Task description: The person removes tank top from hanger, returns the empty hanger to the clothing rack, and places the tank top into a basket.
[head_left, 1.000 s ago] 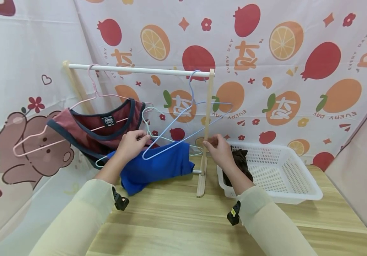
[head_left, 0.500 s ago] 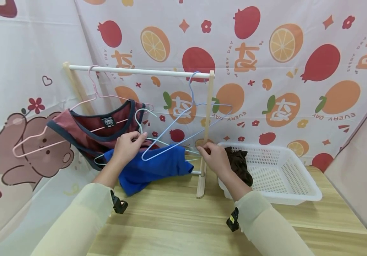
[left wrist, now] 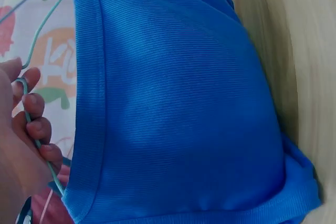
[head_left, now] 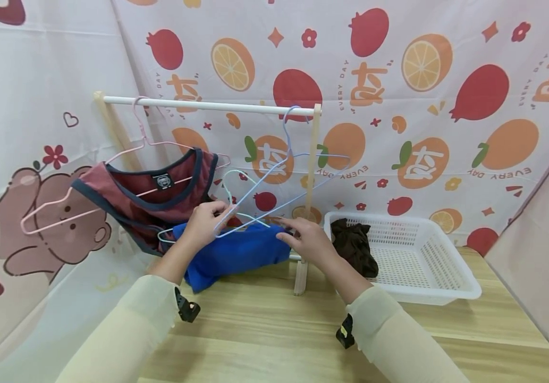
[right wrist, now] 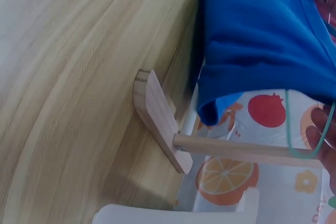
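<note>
My left hand [head_left: 207, 221] grips a mint-green wire hanger [left wrist: 34, 38] near the base of its hook. A blue ribbed tank top [head_left: 241, 247] hangs from this hanger, below the rack's bar. At its right shoulder is my right hand [head_left: 305, 239], thumb and forefinger spread apart. In the right wrist view, the fingertips [right wrist: 313, 136] lie against the green hanger's end loop, which sticks out of the armhole; the thumb is hidden. A periwinkle hanger [head_left: 279, 159] hangs bare on the bar, crossing in front of the green hanger and by my left fingers.
A maroon tank top [head_left: 159, 186] hangs on a pink hanger [head_left: 142, 119] at the left of the rack [head_left: 207, 105]. Right of the rack's wooden post [head_left: 311, 170], a white basket [head_left: 427, 255] holds a dark brown garment [head_left: 353, 247]. A patterned cloth backs the wooden table [head_left: 255, 330].
My right hand has moved left from beside the post to the blue top's shoulder, its fingers spreading. My left hand first shifted slightly left, then right with the green hanger, ending against the periwinkle hanger.
</note>
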A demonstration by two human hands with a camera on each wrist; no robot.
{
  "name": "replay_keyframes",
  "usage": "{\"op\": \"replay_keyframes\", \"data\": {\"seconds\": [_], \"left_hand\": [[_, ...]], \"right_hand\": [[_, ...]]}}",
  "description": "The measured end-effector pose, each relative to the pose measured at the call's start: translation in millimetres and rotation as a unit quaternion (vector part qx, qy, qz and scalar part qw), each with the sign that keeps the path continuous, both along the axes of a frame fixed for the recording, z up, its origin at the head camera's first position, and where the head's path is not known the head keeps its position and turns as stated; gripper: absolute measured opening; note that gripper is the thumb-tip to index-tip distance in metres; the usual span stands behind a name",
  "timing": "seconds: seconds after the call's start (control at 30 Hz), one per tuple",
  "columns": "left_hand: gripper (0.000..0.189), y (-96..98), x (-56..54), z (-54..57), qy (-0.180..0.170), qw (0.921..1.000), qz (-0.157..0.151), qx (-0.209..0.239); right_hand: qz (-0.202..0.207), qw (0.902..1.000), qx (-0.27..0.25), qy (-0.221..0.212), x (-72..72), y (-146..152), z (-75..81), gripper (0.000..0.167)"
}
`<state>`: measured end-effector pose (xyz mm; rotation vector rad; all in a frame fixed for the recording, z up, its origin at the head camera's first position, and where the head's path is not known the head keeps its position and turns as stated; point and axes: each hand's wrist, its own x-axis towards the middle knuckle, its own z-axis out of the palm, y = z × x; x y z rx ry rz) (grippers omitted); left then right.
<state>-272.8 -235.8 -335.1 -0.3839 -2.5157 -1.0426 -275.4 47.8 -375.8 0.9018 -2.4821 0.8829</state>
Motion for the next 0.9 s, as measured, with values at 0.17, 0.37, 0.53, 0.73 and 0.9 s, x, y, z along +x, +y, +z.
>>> {"op": "replay_keyframes", "data": {"seconds": [0.17,0.37,0.53,0.73,0.9], "left_hand": [[0.034,9.1,-0.6,-0.7,0.007,0.9994,-0.029,-0.018],[0.030,10.8,0.4,0.2,0.009,0.9989,-0.044,-0.012],[0.029,9.8,-0.6,1.7,0.015,0.9989,-0.040,-0.015],[0.029,4.5,-3.1,1.8,0.024,0.9989,-0.014,-0.038],[0.031,1.2,-1.9,0.7,0.016,0.9989,0.008,-0.044]], "right_hand": [[0.010,0.9993,-0.007,-0.036,1.9,-2.4,-0.2,0.042],[0.012,0.9983,-0.033,-0.046,1.6,-2.9,4.0,0.027],[-0.003,0.9990,-0.044,-0.010,-0.6,1.6,10.1,0.023],[-0.034,0.9952,-0.091,-0.015,-4.8,13.5,14.6,0.024],[-0.044,0.9875,-0.143,-0.050,-8.6,25.8,13.9,0.024]]}}
